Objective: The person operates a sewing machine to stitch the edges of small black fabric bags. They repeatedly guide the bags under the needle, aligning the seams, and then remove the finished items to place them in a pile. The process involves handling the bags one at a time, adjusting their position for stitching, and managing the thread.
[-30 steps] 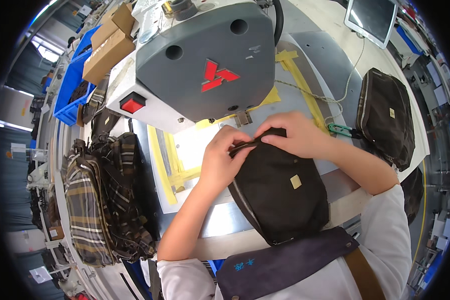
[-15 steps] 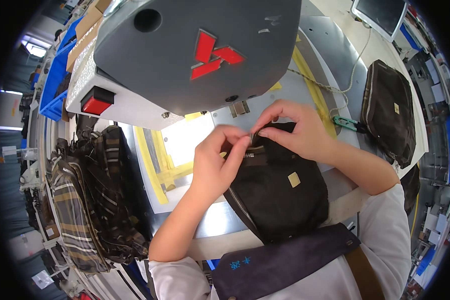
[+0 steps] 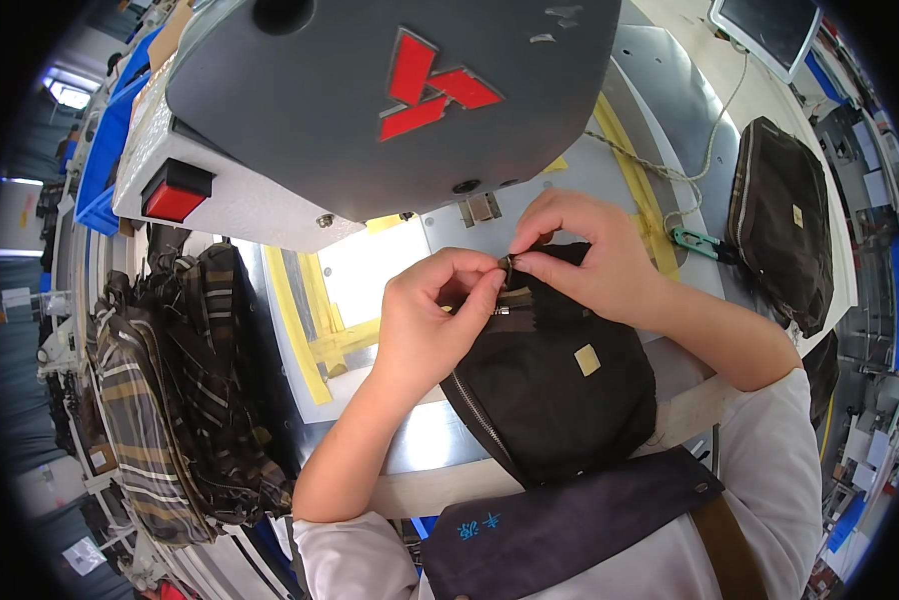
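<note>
Pinching the zipper pull (image 3: 507, 268) at the top of a black pouch (image 3: 555, 385), both hands closed on it; left hand (image 3: 432, 318) grips from the left, right hand (image 3: 582, 255) from the right, fingertips meeting; pouch lies on the metal surface (image 3: 425, 445) just under a grey machine head (image 3: 390, 90); second dark pouch (image 3: 782, 220) well apart to the right; plaid bags (image 3: 185, 400) hang at the left.

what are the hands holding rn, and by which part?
Both hands grip the black pouch at its zipper end: left hand and right hand pinch the zipper top between their fingers.
</note>
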The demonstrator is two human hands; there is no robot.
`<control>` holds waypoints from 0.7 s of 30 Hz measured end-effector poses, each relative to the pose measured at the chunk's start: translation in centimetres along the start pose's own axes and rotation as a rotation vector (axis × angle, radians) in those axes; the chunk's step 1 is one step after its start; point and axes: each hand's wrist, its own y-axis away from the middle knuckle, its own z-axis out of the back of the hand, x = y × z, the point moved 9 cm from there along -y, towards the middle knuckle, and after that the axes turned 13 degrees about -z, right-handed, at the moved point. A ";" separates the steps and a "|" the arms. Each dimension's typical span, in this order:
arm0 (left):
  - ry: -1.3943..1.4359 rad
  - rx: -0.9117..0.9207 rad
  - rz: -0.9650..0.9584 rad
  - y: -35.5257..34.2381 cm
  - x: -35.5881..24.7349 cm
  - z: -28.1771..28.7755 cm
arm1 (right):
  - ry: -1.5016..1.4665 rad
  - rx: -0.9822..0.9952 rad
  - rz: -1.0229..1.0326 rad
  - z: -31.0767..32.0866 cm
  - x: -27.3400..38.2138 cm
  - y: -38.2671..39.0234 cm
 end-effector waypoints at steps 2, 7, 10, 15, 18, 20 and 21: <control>0.028 0.005 -0.012 -0.1 -0.2 -0.2 | 0.150 -0.028 0.184 -0.1 1.5 0.4; 0.017 -0.038 0.006 0.1 0.5 0.2 | 0.514 -0.127 0.572 -0.8 3.5 1.9; -0.032 -0.074 0.012 0.0 0.9 0.6 | 0.696 -0.104 0.731 -1.9 4.6 4.0; 0.020 -0.078 -0.016 0.1 0.5 0.5 | 0.659 -0.089 0.574 -1.8 3.9 2.5; -0.020 -0.097 -0.050 0.2 0.4 0.5 | 0.680 -0.143 0.589 -2.0 4.2 3.3; -0.023 -0.101 -0.004 0.3 0.7 0.5 | 0.713 -0.173 0.627 -2.3 4.2 3.8; -0.024 -0.103 0.019 0.3 0.9 0.5 | 0.724 -0.188 0.627 -2.3 4.0 3.8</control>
